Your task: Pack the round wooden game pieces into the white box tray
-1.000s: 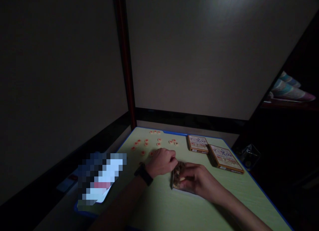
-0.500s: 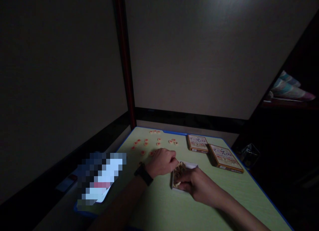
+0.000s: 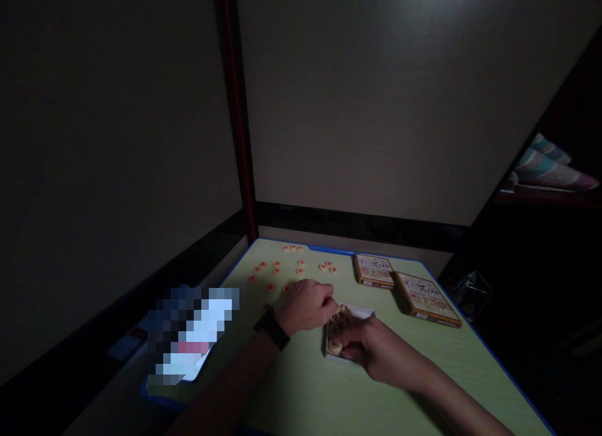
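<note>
A small white open box (image 3: 365, 312) on the table holds several round Chinese chess pieces (image 3: 346, 310) with dark markings. My right hand (image 3: 376, 351) reaches into it from the right, thumb and fingers closed at a pale chess piece (image 3: 335, 347) near the front left corner. At the box's far left corner rests my left hand (image 3: 308, 305), with a dark watch (image 3: 273, 330) on its wrist. Its fingers are curled, and what they hold, if anything, is hidden. Red-marked chess pieces (image 3: 276, 271) lie in loose groups beyond the left hand.
Two flat printed boxes (image 3: 374, 270) (image 3: 426, 298) lie at the table's right rear. A bright, pixelated screen (image 3: 202, 335) is at the left edge. Walls stand close behind the blue-edged green table (image 3: 301, 386). A clear container (image 3: 470, 292) is beyond the right edge.
The pale chess piece at my right fingertips now lies flatter, its marked face showing. The right hand has shifted very slightly; the left hand stays nearly still.
</note>
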A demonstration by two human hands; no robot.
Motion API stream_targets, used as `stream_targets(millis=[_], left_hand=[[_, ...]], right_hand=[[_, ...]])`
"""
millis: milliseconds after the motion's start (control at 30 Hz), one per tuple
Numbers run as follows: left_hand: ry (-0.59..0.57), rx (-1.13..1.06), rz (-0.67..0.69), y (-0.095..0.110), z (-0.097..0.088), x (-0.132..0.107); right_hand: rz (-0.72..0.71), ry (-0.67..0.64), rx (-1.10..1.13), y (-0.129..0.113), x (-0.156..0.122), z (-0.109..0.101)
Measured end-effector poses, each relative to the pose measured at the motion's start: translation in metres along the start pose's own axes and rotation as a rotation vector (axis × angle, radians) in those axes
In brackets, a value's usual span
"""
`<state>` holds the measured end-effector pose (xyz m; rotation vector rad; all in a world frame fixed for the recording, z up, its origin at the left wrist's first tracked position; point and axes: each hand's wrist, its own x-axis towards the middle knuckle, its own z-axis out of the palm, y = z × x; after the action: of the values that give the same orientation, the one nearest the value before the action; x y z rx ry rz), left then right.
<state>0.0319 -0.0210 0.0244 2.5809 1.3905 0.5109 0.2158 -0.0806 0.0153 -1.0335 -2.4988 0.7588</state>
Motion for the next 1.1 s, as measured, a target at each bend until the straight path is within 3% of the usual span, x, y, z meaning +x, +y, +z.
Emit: stream_targets(millis=[367, 533, 700, 1100], left_hand=[[-0.016, 0.025, -0.001, 0.001, -0.001, -0.001], [0.001, 0.043, 0.004, -0.001, 0.001, 0.0], [-0.049, 0.076, -0.043, -0.001, -0.001, 0.001], [-0.085, 0.083, -0.057, 0.0, -0.002, 0.001]], right_hand=[[0.075, 0.07, -0.046, 0.002, -0.002, 0.004], [0.134, 0.063, -0.006, 0.001, -0.006, -0.012], [0.249, 0.026, -0.123, 0.009, -0.006, -0.024], [0.232, 0.021, -0.239, 0.012, 0.002, -0.009]])
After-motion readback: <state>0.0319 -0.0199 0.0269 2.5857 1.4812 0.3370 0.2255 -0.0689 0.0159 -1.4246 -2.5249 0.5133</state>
